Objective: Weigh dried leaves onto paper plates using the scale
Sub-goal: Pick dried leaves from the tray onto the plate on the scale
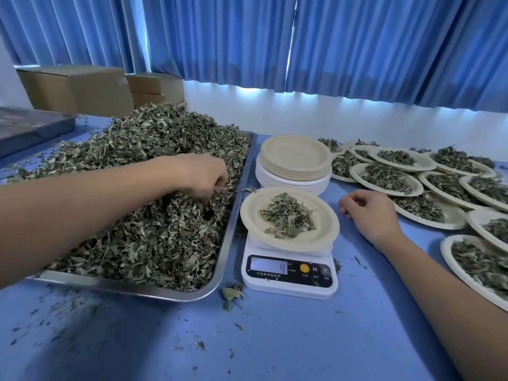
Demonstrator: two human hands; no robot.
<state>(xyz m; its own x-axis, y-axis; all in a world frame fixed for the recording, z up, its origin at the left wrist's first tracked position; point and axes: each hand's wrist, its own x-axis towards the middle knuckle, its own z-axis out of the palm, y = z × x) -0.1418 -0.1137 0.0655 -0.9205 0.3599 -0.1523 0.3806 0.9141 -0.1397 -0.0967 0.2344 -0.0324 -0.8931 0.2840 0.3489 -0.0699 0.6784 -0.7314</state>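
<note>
A big heap of dried leaves fills a steel tray on the left. My left hand is dug into the heap near the tray's right edge, fingers closed on a pinch of leaves. A white digital scale stands to the right of the tray, its display reading 4. On it sits a paper plate with a small pile of leaves. My right hand rests on the blue table just right of that plate, fingers loosely curled, holding nothing.
A stack of empty paper plates stands behind the scale. Several filled plates overlap across the right side of the table. Loose leaf crumbs litter the blue tabletop. Cardboard boxes and blue curtains are at the back.
</note>
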